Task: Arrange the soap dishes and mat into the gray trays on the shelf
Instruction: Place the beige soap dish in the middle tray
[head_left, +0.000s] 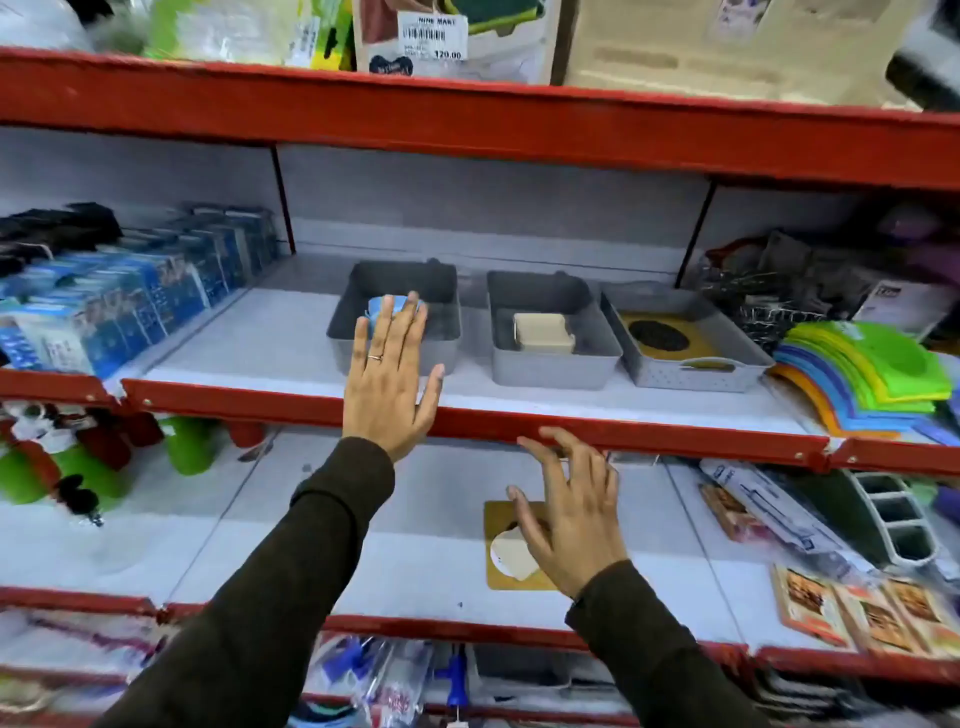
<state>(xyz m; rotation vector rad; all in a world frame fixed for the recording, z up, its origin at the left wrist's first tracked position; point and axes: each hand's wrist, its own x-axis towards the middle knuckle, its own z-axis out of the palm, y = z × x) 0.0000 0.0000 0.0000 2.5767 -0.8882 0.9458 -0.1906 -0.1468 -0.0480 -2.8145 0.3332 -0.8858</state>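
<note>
your left hand (390, 375) is spread flat, holding nothing, in front of the left gray tray (343, 343) where the blue soap dish (378, 305) sits. your right hand (569, 512) hovers with loose, empty fingers over the tan mat (496, 571) and white soap dish (508, 556) on the lower shelf (both look light). the dish seems rigid and slick, so pinch its sides; the mat looks thin, so lift an edge.
</note>
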